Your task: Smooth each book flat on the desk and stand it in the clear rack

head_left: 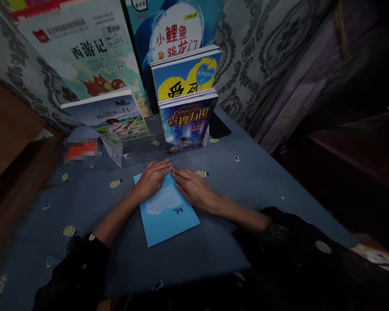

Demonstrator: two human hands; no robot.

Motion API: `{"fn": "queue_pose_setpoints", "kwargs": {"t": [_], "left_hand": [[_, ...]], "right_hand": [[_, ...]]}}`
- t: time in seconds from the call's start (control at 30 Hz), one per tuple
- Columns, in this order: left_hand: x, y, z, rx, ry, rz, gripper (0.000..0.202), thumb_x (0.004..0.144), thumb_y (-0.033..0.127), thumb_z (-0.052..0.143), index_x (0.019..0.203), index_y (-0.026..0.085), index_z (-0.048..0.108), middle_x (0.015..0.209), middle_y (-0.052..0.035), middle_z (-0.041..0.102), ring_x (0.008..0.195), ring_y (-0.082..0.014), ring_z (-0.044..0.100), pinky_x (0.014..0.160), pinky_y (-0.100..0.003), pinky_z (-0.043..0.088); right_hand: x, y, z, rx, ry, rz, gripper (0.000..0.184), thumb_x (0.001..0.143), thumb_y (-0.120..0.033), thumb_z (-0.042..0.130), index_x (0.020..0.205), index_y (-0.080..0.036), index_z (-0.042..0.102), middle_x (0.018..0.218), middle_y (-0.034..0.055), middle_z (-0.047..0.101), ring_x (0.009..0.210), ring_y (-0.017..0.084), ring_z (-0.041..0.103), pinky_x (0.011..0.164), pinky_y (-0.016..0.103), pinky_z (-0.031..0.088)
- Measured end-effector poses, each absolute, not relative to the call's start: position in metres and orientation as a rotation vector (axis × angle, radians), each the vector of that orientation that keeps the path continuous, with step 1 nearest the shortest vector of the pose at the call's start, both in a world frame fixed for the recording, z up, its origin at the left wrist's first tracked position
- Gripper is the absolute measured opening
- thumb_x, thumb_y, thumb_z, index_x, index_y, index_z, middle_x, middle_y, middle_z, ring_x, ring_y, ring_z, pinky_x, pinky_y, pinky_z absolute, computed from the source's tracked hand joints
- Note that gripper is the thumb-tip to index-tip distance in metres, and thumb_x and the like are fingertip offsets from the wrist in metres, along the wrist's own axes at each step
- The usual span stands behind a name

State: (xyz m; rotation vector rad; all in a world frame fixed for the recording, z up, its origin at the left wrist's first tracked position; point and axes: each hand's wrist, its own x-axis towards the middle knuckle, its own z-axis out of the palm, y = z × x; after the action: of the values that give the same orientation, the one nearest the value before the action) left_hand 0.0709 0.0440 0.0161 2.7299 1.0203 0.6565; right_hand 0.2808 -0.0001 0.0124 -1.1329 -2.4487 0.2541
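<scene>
A light blue book (168,222), with a pale text panel and small dark lettering, lies flat and slightly turned on the table. Across its upper left part rests my left hand (151,179), fingers stretched toward the far edge. My right hand (194,188) lies over the book's upper right side, its fingers also extended. The fingertips of both hands nearly meet at the far end of the book, covering that part. Neither hand appears to grip anything; both press on the cover from above.
Behind my hands, a clear acrylic stand (129,157) holds a book with a child on its cover (119,123). Beside it stand a dark blue book (188,125) and a yellow-and-blue book (184,77). Larger books (94,47) lean at the back. A black phone-like object (218,127) lies right.
</scene>
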Motion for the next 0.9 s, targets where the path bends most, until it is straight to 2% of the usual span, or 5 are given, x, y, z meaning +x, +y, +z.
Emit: {"fn": "queue_pose_setpoints", "kwargs": {"t": [0.17, 0.3, 0.5, 0.7, 0.9], "left_hand": [[0.073, 0.034, 0.018, 2.766, 0.989, 0.651, 0.049, 0.087, -0.002, 0.044, 0.127, 0.016, 0.065, 0.134, -0.0137, 0.066, 0.134, -0.0248, 0.055, 0.107, -0.051, 0.044], [0.076, 0.025, 0.019, 2.792, 1.005, 0.624, 0.054, 0.084, -0.004, 0.043, 0.128, 0.018, 0.064, 0.135, -0.0114, 0.066, 0.134, -0.0235, 0.055, 0.109, -0.051, 0.043], [0.081, 0.013, 0.019, 2.821, 0.926, 0.662, 0.052, 0.083, -0.004, 0.043, 0.127, 0.014, 0.063, 0.132, -0.0140, 0.067, 0.133, -0.0246, 0.056, 0.102, -0.049, 0.049], [0.084, -0.001, 0.022, 2.832, 0.892, 0.615, 0.050, 0.088, -0.001, 0.044, 0.130, 0.018, 0.062, 0.133, -0.0120, 0.067, 0.133, -0.0234, 0.056, 0.101, -0.048, 0.049], [0.091, -0.020, 0.025, 2.858, 0.853, 0.606, 0.046, 0.089, -0.002, 0.045, 0.129, 0.015, 0.062, 0.130, -0.0133, 0.068, 0.132, -0.0239, 0.057, 0.100, -0.047, 0.048]], "right_hand": [[0.287, -0.010, 0.013, -1.102, -2.434, 0.290, 0.039, 0.100, -0.023, 0.043, 0.134, -0.014, 0.060, 0.133, 0.0149, 0.064, 0.123, 0.028, 0.059, 0.107, 0.050, 0.048], [0.291, -0.017, 0.012, -1.082, -2.429, 0.288, 0.040, 0.101, -0.024, 0.042, 0.135, -0.012, 0.060, 0.132, 0.0166, 0.065, 0.123, 0.029, 0.060, 0.107, 0.053, 0.048], [0.297, -0.029, 0.008, -1.022, -2.407, 0.272, 0.040, 0.101, -0.024, 0.042, 0.135, -0.014, 0.060, 0.131, 0.0158, 0.066, 0.124, 0.028, 0.060, 0.106, 0.051, 0.049], [0.303, -0.046, 0.011, -1.025, -2.412, 0.307, 0.040, 0.101, -0.024, 0.042, 0.136, -0.017, 0.059, 0.131, 0.0141, 0.066, 0.125, 0.027, 0.060, 0.105, 0.052, 0.050], [0.311, -0.066, 0.013, -1.014, -2.411, 0.323, 0.040, 0.101, -0.023, 0.040, 0.134, -0.013, 0.060, 0.130, 0.0168, 0.066, 0.123, 0.028, 0.061, 0.104, 0.053, 0.051]]}}
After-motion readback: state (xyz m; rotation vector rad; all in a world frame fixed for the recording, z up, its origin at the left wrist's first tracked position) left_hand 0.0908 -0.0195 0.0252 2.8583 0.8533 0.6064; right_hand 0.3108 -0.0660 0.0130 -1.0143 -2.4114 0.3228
